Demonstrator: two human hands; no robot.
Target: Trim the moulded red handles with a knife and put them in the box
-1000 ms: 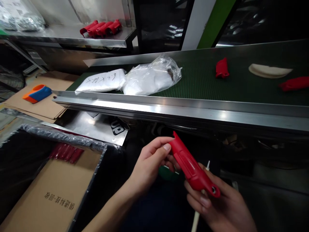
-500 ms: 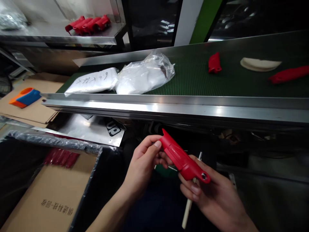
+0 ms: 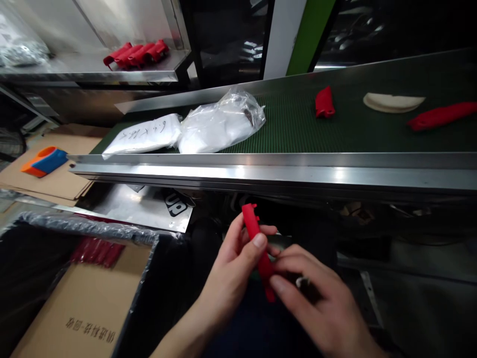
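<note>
My left hand is closed around a slim red plastic part, thumb pressed along its side. The part stands on a slant, its narrow edge and small tabs turned toward me. My right hand pinches its lower end between thumb and forefinger. Within the curled fingers of that hand shows the pale end of a slim stick-like tool; most of the tool is hidden. Both hands are below the front rail of the conveyor.
On the conveyor lie plastic-wrapped white packs, red pieces and a cream curved piece. More red parts sit on a metal shelf. A lined box with cardboard and wrapped red parts stands at left, below an orange-blue object.
The red part has been turned from its broad printed face to its narrow edge. My right hand has shifted its hold on the lower end, and the pale tool is now mostly hidden.
</note>
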